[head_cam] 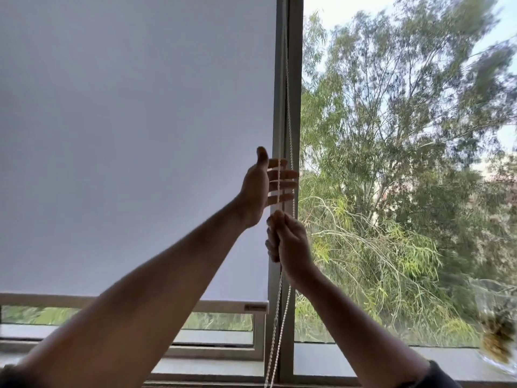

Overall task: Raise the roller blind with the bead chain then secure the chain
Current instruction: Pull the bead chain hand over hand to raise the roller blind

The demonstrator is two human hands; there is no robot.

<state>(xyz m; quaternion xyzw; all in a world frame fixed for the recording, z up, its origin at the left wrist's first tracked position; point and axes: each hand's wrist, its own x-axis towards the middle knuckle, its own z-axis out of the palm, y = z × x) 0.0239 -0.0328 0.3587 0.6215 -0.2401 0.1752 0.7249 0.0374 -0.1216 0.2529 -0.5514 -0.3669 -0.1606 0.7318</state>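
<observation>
A pale grey roller blind (134,135) covers most of the left window pane. Its white bottom bar (229,307) hangs a little above the sill, showing a strip of glass below. The white bead chain (279,312) runs down along the grey window frame post as two strands. My right hand (288,242) is closed around the chain at mid height. My left hand (268,183) is just above it, fingers spread, with one chain strand crossing in front of the fingers.
The grey frame post (293,79) divides the blind from the bare right pane with trees (405,163) outside. A glass vase with dried flowers (498,337) stands on the sill at the far right.
</observation>
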